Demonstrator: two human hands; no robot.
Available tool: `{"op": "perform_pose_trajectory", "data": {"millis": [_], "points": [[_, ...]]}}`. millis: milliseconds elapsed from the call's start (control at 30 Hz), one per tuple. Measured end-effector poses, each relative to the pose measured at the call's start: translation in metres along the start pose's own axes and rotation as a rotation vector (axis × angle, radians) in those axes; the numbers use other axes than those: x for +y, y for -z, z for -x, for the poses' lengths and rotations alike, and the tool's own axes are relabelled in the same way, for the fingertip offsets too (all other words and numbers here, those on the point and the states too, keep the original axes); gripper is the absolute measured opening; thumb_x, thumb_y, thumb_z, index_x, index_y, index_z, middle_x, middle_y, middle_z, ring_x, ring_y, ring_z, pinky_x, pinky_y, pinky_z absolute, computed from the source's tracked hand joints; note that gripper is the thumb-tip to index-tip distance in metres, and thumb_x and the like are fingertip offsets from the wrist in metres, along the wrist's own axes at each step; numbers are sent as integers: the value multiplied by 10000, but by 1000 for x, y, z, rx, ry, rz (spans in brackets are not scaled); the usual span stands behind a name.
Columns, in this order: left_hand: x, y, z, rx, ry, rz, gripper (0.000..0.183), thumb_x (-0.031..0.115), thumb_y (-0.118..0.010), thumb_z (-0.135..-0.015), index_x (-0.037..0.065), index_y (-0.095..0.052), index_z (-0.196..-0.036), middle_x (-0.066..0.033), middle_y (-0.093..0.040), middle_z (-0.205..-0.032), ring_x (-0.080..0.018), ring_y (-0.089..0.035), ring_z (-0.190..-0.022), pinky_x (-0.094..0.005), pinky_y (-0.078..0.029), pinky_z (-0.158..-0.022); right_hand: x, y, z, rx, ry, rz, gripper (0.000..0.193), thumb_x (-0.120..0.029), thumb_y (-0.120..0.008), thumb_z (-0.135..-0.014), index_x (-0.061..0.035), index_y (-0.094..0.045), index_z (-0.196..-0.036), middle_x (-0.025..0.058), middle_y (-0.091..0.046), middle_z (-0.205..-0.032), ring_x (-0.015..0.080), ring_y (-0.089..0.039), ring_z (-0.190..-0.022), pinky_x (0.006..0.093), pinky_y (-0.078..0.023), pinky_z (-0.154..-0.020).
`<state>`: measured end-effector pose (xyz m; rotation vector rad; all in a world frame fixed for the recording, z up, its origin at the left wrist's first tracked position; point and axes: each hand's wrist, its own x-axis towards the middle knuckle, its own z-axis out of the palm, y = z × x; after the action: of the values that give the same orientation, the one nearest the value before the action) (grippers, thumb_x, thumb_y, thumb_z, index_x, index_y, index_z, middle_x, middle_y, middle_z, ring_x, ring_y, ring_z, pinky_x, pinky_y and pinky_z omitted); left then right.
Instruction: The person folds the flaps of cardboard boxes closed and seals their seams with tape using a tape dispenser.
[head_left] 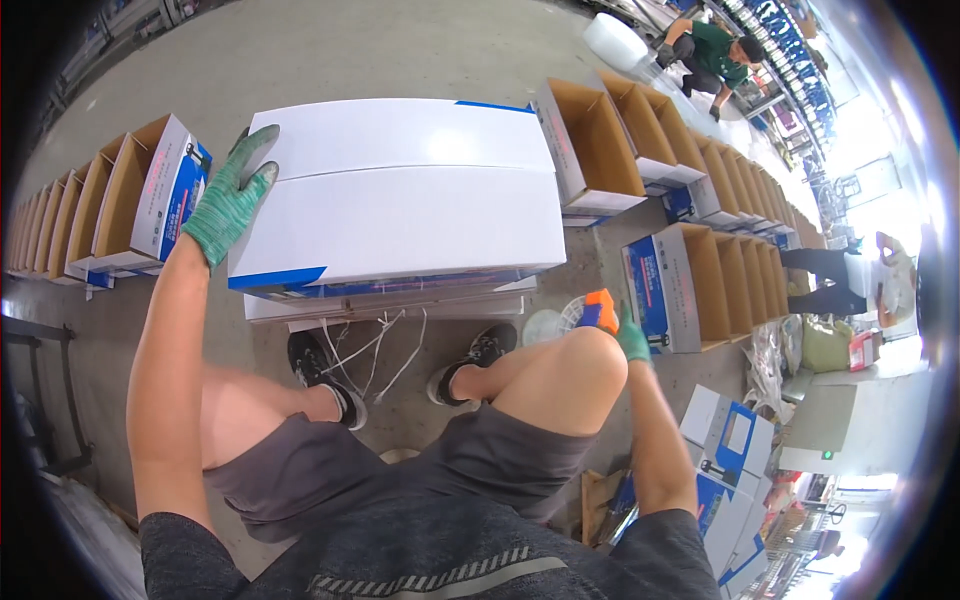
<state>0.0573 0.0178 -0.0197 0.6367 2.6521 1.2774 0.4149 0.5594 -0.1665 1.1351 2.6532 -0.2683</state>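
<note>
Just beyond the person's shoes (485,355) sits a white box (400,220), its two top flaps lying flat and meeting along a seam, with blue at some edges. Against the left edge of the white box lies the left hand (237,195) in a green glove, fingers spread over the top, not closed around anything. To the right of the white box and nearer the person is the gloved right hand (631,335), partly hidden by the knee (590,350); I cannot tell whether it grips the orange-and-blue object (597,310) just beside it. Under the white box are flat cardboard pieces (400,307), and white straps (378,350) trail on its near side. Left of it runs a row of open boxes (182,200); more open boxes (652,285) stand to its right. Far beyond it, to the right, a co-worker (712,50) crouches.
</note>
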Motion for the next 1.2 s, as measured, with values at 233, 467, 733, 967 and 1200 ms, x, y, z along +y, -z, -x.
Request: {"op": "perform_pose_trajectory", "data": {"millis": [233,467,733,967,1200], "points": [[-12,-3,1,63,-84,34,490,235,-580,-987,179,-449,-1456,-139,-388,-1521,-247,-332,-1420,-351,-315,-1140,7,-95,-23,128,29,-53,756,-103,-712,-839,-76,-352,-1503,156,-600,-1291,249,-597,-1111,347,-500,-902],[-24,-7,-5,69,-103,-10,493,217,-583,-982,158,-446,-1451,-159,-400,-1505,-269,-378,-1386,-350,-330,-1133,-80,106,-35,254,377,-1125,586,-200,-666,-926,-13,-451,-1438,54,-612,-1221,157,-597,-1018,292,-502,-869],[-15,-5,3,61,-39,118,496,178,-595,-969,169,-464,-1447,-162,-294,-1571,-287,-316,-1432,-357,-273,-1166,-353,253,29,-332,998,-802,544,-425,-687,-889,31,-646,-1182,57,-652,-798,76,-545,-504,206,-430,-433],[-14,-5,1,87,-46,23,546,205,-630,-944,179,-441,-1456,-184,-232,-1595,-355,-225,-1476,-415,-262,-1180,-400,234,29,-524,956,-497,507,-352,-689,-856,24,-655,-1195,69,-673,-791,102,-574,-525,230,-484,-464],[33,-15,16,510,-140,-653,452,105,-602,-899,137,-502,-1339,-208,-408,-1456,-387,-442,-1324,-509,-388,-1090,-388,230,14,-579,988,-511,668,-468,-712,-807,46,-619,-1224,91,-676,-776,121,-609,-495,232,-490,-447]]}}
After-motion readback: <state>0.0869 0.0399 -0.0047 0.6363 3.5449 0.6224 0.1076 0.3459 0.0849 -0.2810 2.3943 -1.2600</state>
